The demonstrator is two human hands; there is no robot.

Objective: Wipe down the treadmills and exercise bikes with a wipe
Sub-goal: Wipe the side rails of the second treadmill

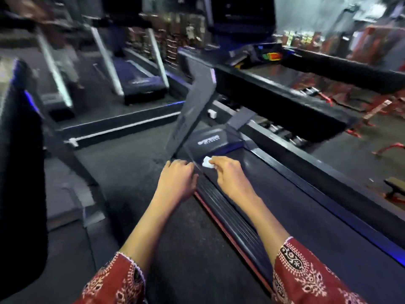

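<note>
Matt treadmill belt (285, 205), papery white wipe (207, 161)

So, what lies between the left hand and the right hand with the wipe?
The treadmill's ribbed black side rail runs between the left hand and the right hand, as the head view shows.

Dark speckled rubber floor (131, 172) all over, stepping up to a raised platform (122, 126) edged with a pale strip. Off to the right, red metal frames (377, 110) standing on the floor, plus a black padded bench (394, 185) right at the edge. Row of what look like dumbbells (282, 130) nearby, kinda blurry. Back left, 1 smeared-out person (72, 66) standing. Brownish racks (171, 47) further back, too blurred to make out.
</note>
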